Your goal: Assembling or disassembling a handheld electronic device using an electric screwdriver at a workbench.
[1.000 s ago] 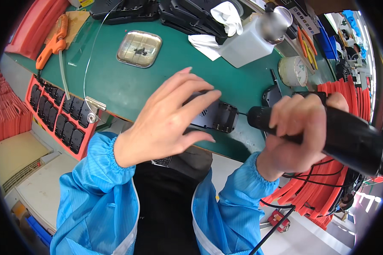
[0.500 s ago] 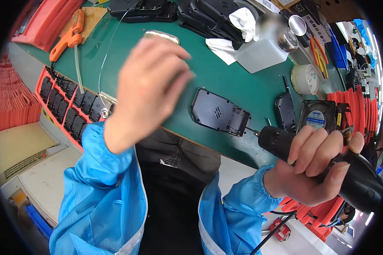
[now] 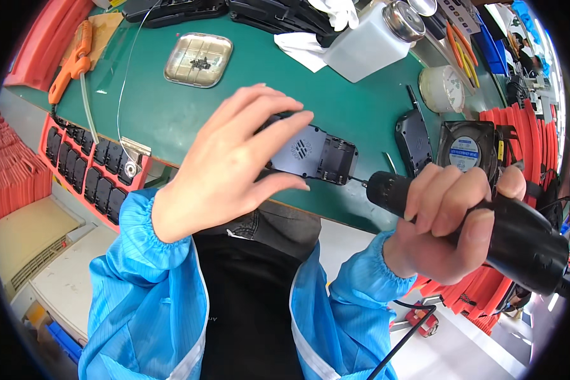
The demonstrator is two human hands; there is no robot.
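A black plastic device housing point(image 3: 311, 151) lies face down on the green bench, with round speaker holes and an open battery bay at its right end. Over its left end my left hand point(image 3: 225, 152) is spread, fingers and thumb apart on either side; whether they touch it I cannot tell. My right hand point(image 3: 446, 221) is wrapped round a black electric screwdriver point(image 3: 525, 244). Its bit points left, close to the housing's right end. A square metal tray point(image 3: 177, 71) with a small heap of dark screws point(image 3: 201, 63) sits beyond my left hand.
An orange glue gun point(image 3: 75, 66) lies at the far left, above a red tray of black parts point(image 3: 102, 180). A white bottle point(image 3: 364, 44), a tape roll point(image 3: 441, 88), another black handset point(image 3: 414, 139) and a fan point(image 3: 465, 149) stand to the right.
My left hand has come away from the metal tray, moved toward the housing and spread its fingers. The screwdriver is still in my right hand. The whole view has shifted a little.
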